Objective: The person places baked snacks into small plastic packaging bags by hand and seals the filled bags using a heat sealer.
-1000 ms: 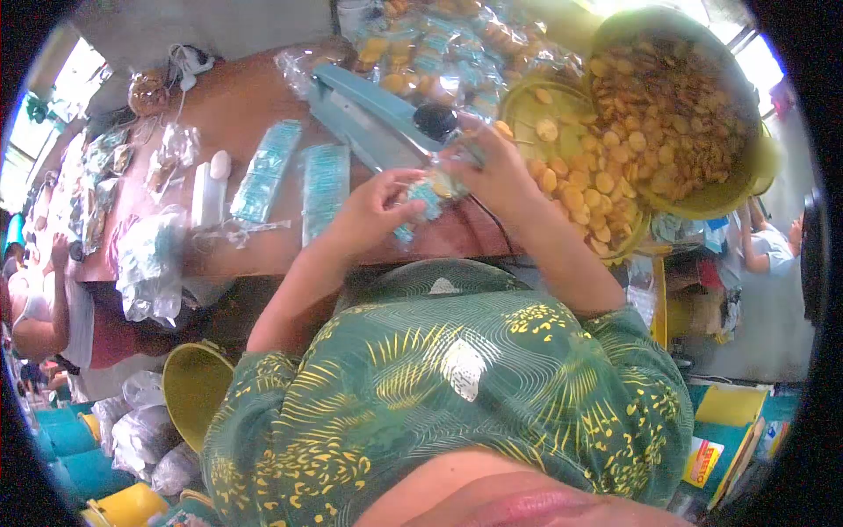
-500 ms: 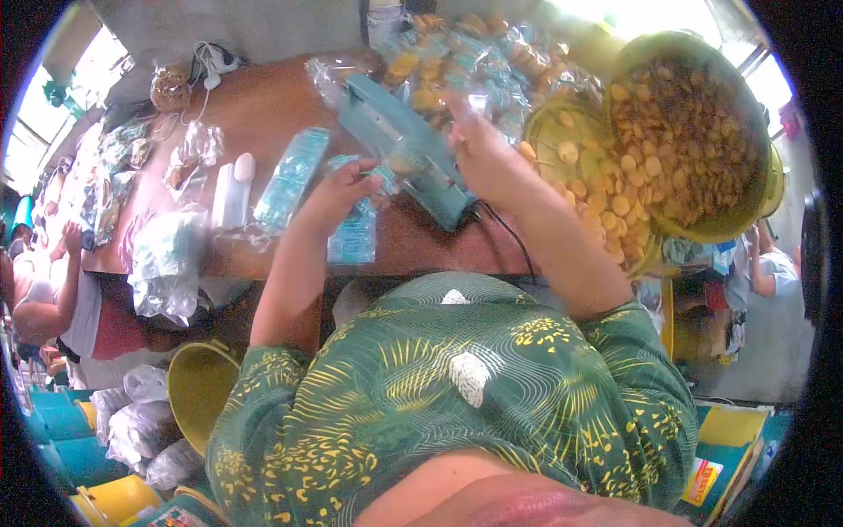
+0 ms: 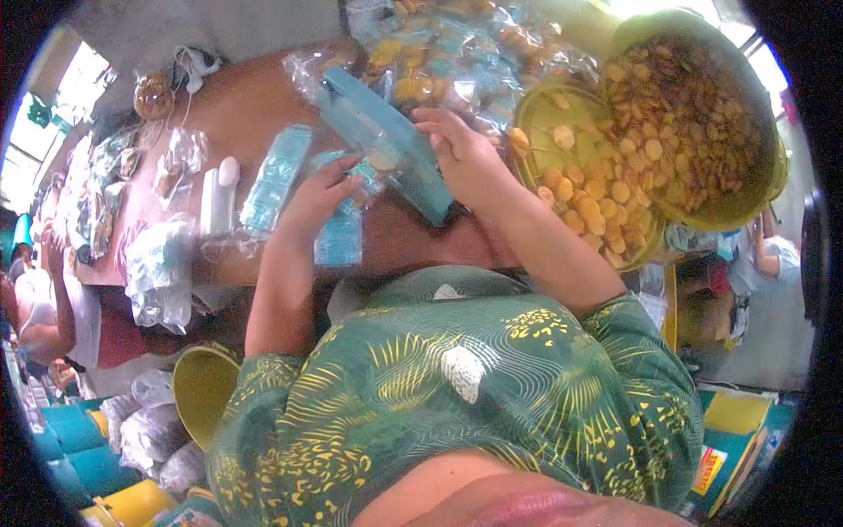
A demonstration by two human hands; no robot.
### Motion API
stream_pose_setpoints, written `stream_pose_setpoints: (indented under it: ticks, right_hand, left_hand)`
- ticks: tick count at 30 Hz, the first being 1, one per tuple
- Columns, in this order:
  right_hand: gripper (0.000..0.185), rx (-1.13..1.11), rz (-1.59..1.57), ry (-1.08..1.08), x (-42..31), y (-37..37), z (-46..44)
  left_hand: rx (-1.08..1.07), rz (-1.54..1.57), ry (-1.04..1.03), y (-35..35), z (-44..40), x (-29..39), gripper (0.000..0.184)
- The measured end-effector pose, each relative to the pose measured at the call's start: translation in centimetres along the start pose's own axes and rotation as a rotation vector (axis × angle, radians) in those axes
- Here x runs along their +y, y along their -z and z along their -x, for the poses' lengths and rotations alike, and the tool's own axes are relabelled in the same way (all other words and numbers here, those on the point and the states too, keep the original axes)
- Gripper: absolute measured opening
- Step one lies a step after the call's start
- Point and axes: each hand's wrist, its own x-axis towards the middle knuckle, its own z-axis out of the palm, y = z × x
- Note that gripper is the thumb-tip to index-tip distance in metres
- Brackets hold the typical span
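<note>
My left hand (image 3: pixel 320 198) pinches the edge of a small clear-and-blue plastic bag (image 3: pixel 367 176). A round cookie (image 3: pixel 382 162) shows in the bag, which lies against the long blue bag sealer (image 3: pixel 386 145). At the sealer's right side is my right hand (image 3: pixel 470 162), fingers apart and extended, their tips at its upper edge; I see nothing held in them. Under and beside my left hand are flat blue-printed bags (image 3: pixel 339 235), with another stack of them (image 3: pixel 276 180) to the left.
A tilted yellow-green tub (image 3: pixel 773 167) of brown cookies spills onto a round tray (image 3: pixel 537 110) at right. Filled cookie packs (image 3: pixel 474 57) heap behind the sealer. A white bottle-like object (image 3: pixel 219 198), clear plastic bags (image 3: pixel 161 272) and a cabled white device (image 3: pixel 195 68) lie left. Other people are at both sides.
My right hand has come down from a blurred, raised position to the sealer's edge. My left hand keeps its pinch on the bag. The whole view has shifted slightly.
</note>
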Motion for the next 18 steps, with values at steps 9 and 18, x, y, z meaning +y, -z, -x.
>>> stream_pose_setpoints:
  ticks: [9, 18]
  right_hand:
    - [0.025, 0.066, 0.087, 0.163, -0.7, 1.1, 0.7]
    - [0.03, 0.138, 0.385, 0.113, 8.7, 9.3, 1.5]
  left_hand:
    - [0.061, -0.452, 0.102, -2.4, 1.2, 4.4, 0.052]
    - [-0.661, -0.486, -0.111, -3.1, 2.9, 17.7, 0.045]
